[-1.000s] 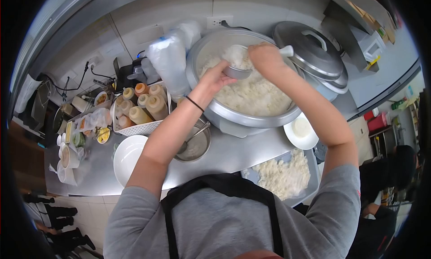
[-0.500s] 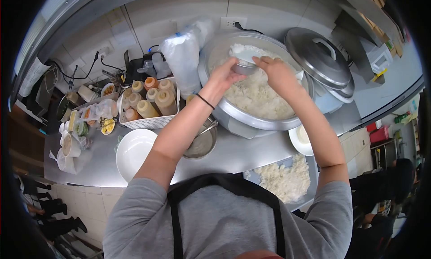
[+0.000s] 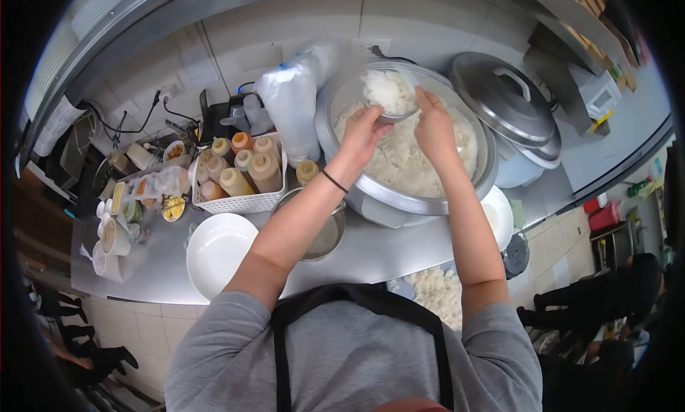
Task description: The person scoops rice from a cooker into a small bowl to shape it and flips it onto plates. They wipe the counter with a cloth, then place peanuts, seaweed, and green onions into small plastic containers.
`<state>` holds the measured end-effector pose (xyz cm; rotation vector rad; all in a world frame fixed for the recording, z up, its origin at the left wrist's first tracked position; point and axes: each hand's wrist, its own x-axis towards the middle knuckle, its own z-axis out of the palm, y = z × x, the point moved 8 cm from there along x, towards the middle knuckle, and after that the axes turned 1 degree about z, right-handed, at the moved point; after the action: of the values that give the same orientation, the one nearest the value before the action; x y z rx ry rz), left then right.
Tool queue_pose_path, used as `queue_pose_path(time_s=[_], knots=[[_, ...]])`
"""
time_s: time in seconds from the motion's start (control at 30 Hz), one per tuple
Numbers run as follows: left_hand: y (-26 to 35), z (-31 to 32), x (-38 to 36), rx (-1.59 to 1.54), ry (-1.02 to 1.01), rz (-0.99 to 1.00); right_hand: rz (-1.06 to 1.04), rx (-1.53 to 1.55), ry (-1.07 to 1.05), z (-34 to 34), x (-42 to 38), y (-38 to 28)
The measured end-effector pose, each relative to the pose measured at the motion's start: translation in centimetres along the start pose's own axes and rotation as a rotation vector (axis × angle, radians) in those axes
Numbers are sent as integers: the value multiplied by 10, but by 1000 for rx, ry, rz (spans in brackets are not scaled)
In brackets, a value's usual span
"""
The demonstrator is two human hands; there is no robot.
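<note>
My left hand [image 3: 365,135] is closed round a small metal bowl [image 3: 399,116] heaped with white rice [image 3: 387,91]. It holds the bowl over the big rice cooker [image 3: 486,171], whose pot is full of cooked rice [image 3: 410,159]. My right hand [image 3: 434,125] is at the bowl's right side, fingers closed on what looks like a pale rice paddle [image 3: 411,78]. Most of the paddle is hidden by the hand and the rice. Below the cooker, a metal pan [image 3: 327,242] is partly behind my left forearm. To its left sits a large white bowl [image 3: 221,251].
A basket [image 3: 239,202] of sauce bottles stands left of the cooker, by a plastic bag roll [image 3: 287,109]. The cooker's metal lid [image 3: 503,102] lies at the right. A tray of rice [image 3: 437,291] and a white plate [image 3: 501,216] are near my right arm. People stand beyond the counter.
The paddle has moved from flat over the bowl to its far right edge, and the bowl's heaped rice now shows. My right arm has swung inward. The view has shifted slightly.
</note>
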<state>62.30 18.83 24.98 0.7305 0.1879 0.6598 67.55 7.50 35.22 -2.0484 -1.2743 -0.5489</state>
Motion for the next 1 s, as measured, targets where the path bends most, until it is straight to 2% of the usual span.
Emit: queue_pose_path(time_s=[0.1,0.23,0.3,0.33,0.4,0.43,0.5,0.53,0.6,0.7,0.8,0.9,0.97,1.0], knots=[[2,1,1,55,-45,19,-60,-174,-66,8,-5,-21],[13,-14,6,127,-15,-11,-157,-118,-135,0,-8,-24],[13,-11,4,145,-92,-70,-76,121,-278,-9,8,-7],[18,-11,3,145,-92,-70,-76,120,-278,-17,17,-6],[20,-9,-1,274,-124,-143,112,63,-195,-34,33,10],[20,-9,-3,276,-122,-150,118,64,-198,-28,36,15],[19,-3,-6,361,-188,-176,98,101,-344,-5,36,18],[20,-2,-6,365,-188,-180,103,104,-344,-4,32,21],[22,-5,-8,362,-181,-197,-105,219,-341,-5,24,3],[27,-13,-9,340,-150,-200,-197,131,-397,-15,10,-4],[28,-8,-13,397,-157,-164,-141,183,-348,-33,21,-4],[33,-3,-10,396,-184,-167,-141,173,-417,-20,12,-1],[33,-3,-13,431,-160,-175,-185,118,-382,-21,11,0],[34,-4,-14,468,-141,-178,-274,9,-295,-30,11,-14]])
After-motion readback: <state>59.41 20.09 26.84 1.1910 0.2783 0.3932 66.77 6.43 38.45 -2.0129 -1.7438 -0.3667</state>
